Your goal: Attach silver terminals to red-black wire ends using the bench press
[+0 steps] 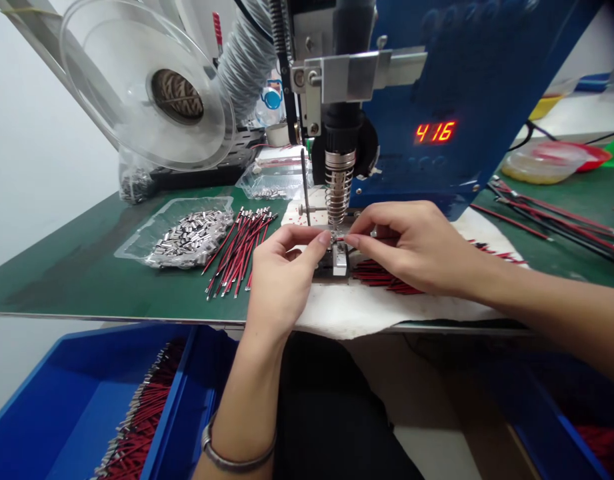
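Note:
My left hand (287, 270) is closed in a pinch at the small metal fixture (339, 259) under the soldering head; whatever lies between its fingertips is too small to make out. From the other side my right hand (411, 243) pinches a thin red-and-black wire, its end at the fixture. Right above the fingertips hangs the spring-wrapped tip (339, 183) of the soldering machine. Under my right hand, a bundle of red-and-black wires (387, 277) rests on a white cloth (347, 310).
Left of my hands lie a pile of red-and-black wires (239, 250) and a clear tray (129, 248) of small silver metal parts. The blue machine (421, 80) shows 416 in red. A blue bin (77, 387) below the table edge holds wires with silver ends. More wires (561, 213) lie right.

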Demonstrator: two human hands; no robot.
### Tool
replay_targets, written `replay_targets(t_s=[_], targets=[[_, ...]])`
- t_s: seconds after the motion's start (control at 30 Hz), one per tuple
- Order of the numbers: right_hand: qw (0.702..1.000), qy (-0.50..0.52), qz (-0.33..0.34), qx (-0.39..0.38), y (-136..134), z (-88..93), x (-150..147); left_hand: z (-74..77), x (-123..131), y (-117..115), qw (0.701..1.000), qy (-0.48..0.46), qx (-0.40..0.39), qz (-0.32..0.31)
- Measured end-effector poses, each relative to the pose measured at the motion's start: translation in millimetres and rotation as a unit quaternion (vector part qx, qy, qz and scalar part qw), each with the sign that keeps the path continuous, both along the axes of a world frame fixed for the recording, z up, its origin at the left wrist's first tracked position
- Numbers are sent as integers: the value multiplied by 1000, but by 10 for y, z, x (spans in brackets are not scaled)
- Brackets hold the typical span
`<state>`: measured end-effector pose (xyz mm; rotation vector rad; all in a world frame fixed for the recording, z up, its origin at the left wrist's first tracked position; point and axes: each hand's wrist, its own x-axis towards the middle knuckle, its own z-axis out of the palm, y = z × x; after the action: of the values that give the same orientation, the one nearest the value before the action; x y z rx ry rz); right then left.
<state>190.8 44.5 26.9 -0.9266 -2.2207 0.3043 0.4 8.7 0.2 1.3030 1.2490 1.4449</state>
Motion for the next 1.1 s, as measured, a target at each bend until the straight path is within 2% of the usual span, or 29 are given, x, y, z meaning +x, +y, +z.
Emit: replay_targets(t_s=[0.53,0.73,1.1], targets=[[999,-4,34,27,21,-46,31,-36,6,14,1000,-15,16,0],[999,0,21,32,26,-56,14,-44,-1,22,1000,-20,21,0],[1000,15,-4,-10,-18,-56,-7,-48,2,18,1000,-10,19,6]])
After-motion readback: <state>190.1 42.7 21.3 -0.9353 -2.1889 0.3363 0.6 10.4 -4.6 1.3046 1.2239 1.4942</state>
